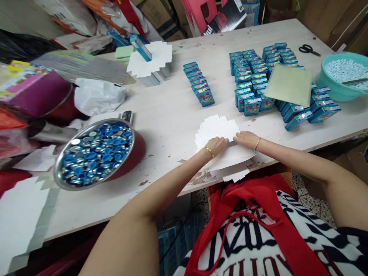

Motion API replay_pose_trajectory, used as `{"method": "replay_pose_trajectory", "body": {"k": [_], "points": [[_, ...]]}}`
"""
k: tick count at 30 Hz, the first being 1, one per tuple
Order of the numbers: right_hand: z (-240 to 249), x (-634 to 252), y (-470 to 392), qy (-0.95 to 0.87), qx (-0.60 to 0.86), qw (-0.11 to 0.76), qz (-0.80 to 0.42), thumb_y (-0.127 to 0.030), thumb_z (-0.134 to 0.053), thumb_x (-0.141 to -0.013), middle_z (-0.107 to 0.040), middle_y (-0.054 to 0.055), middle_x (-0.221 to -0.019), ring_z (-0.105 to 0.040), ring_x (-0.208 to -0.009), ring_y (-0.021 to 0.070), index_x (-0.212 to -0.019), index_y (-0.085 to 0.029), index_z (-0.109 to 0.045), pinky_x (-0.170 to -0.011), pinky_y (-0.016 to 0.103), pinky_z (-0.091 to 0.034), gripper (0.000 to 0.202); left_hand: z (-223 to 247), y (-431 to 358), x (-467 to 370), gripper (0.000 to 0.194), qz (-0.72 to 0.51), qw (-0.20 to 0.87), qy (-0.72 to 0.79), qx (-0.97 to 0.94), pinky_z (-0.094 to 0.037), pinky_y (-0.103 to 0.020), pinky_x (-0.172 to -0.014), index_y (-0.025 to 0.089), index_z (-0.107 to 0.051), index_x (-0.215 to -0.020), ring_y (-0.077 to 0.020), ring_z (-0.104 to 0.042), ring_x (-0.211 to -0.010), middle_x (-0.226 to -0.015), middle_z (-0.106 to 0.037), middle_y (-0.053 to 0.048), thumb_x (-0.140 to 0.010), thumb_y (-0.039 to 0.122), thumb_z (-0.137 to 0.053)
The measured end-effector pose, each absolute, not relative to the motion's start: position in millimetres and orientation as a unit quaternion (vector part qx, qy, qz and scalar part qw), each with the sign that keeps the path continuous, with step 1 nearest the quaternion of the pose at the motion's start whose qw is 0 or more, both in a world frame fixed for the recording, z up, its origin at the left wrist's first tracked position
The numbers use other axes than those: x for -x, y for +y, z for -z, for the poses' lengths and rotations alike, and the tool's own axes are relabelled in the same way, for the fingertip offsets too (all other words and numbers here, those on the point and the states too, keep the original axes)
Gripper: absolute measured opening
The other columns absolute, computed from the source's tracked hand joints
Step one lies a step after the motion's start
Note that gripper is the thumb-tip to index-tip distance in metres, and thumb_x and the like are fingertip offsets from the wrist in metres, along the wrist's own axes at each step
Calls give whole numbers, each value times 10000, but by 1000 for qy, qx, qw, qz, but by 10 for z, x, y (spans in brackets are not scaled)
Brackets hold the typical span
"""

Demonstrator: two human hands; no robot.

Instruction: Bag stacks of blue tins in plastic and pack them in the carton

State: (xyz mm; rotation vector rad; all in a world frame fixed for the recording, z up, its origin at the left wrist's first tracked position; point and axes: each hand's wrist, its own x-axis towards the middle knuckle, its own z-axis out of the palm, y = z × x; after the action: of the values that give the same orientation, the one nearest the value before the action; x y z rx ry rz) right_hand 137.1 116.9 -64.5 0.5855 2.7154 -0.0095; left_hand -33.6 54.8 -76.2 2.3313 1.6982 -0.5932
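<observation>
A pile of white card (217, 126) lies at the near edge of the worktop (169, 115), right in front of the person, with some of its sheets fanned out and sticking past that edge. The left hand (217, 145) and the right hand (243, 138) are on the pile, just beside each other, and a thin strip of blue shows between them. The fingers of both hands are bent down against the card; I cannot tell whether they pinch a sheet or only press on it.

Beyond the pile stands a short row of small blue boxes (204, 96). Farther right is a large group of similar boxes (253, 105), with a pale sheet (289, 84) lying across the tops of some. At the far right are black scissors (306, 48) and, nearer, a turquoise bowl (333, 87) full of pale blue pellets (346, 69).

To the left of the hands, well apart, is a red bowl (139, 151) heaped with blue and silver caps (97, 153). Behind it lies a crumpled white bag (99, 96). On the far left side, a single blue box (140, 48) rests on a second card stack (162, 53).
</observation>
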Motion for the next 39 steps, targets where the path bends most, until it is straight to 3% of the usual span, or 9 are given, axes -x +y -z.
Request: {"method": "replay_pose_trajectory", "body": {"k": [5, 9, 14, 19, 21, 25, 29, 34, 39], "points": [[577, -1425, 1286, 960, -196, 200, -21, -155, -306, -987, -634, 135, -1127, -609, -1033, 270, -1215, -171, -548, -690, 319, -438, 333, 590, 439, 375, 414, 159, 77, 599, -781, -506, -394, -814, 119, -513, -1293, -273, -613, -1042, -1165, -615, -188, -925, 82, -327], [608, -1376, 1417, 964, -178, 198, -6, -161, -345, -979, -640, 123, -1135, -606, -1030, 246, -1201, -200, -568, -686, 299, -408, 316, 492, 68, 482, 580, 21, 143, 522, -841, -449, -398, -965, 170, -418, -1419, -277, -556, -1161, -1336, -548, -160, -912, 432, -524], [567, -1308, 1488, 963, -203, 172, 45, -144, -422, -948, -654, 110, -1111, -603, -1005, 241, -1223, -210, -574, -726, 313, -406, 321, 618, -220, 512, 347, -12, 278, 511, -813, -465, -299, -760, 223, -628, -1180, -201, -648, -895, -1073, -698, -71, -970, 330, -373], [481, -1519, 984, 966, -244, -67, 46, -374, -519, -947, -572, 163, -1269, -521, -1113, 276, -1284, -142, -529, -913, 398, -413, 409, 726, 75, 604, 258, -90, 343, 556, -752, -438, -271, -685, 203, -589, -1117, -156, -595, -704, -815, -681, -14, -913, 320, -484], [593, -1669, 739, 970, -226, -90, 21, -407, -554, -924, -563, 185, -1290, -492, -1162, 302, -1295, -109, -526, -998, 452, -381, 477, 762, 145, 635, 238, -112, 340, 570, -739, -437, -267, -674, 190, -567, -1090, -150, -574, -693, -809, -658, -9, -897, 317, -508], [979, -1860, 540, 968, -239, -74, -5, -259, -475, -957, -498, 180, -1418, -428, -1293, 296, -1404, -88, -441, -1107, 492, -309, 480, 858, -1, 595, 292, -103, 227, 578, -777, -455, -345, -817, 179, -592, -1086, -214, -587, -914, -1036, -653, -99, -936, 395, -465], [1150, -1866, 577, 969, -241, -58, 8, -133, -370, -966, -531, 184, -1384, -433, -1301, 265, -1320, -102, -533, -1075, 481, -346, 391, 963, -292, 469, 470, -72, 83, 586, -803, -382, -474, -972, 213, -556, -1277, -311, -491, -1149, -1285, -555, -168, -892, 483, -550], [1018, -1813, 576, 967, -256, 3, -3, -157, -317, -988, -622, 161, -1144, -512, -1081, 264, -1140, -126, -619, -929, 419, -396, 340, 1029, -408, 325, 307, -40, 97, 622, -776, -437, -385, -848, 190, -613, -1163, -243, -552, -957, -1038, -621, -131, -970, 273, -389], [941, -1752, 602, 957, -278, 80, 10, -123, -329, -968, -602, 166, -1013, -496, -938, 270, -1035, -92, -613, -798, 375, -381, 293, 992, -353, 294, 213, -45, 142, 671, -727, -459, -325, -800, 185, -607, -1056, -222, -596, -954, -1019, -651, -100, -937, 285, -460]]}}
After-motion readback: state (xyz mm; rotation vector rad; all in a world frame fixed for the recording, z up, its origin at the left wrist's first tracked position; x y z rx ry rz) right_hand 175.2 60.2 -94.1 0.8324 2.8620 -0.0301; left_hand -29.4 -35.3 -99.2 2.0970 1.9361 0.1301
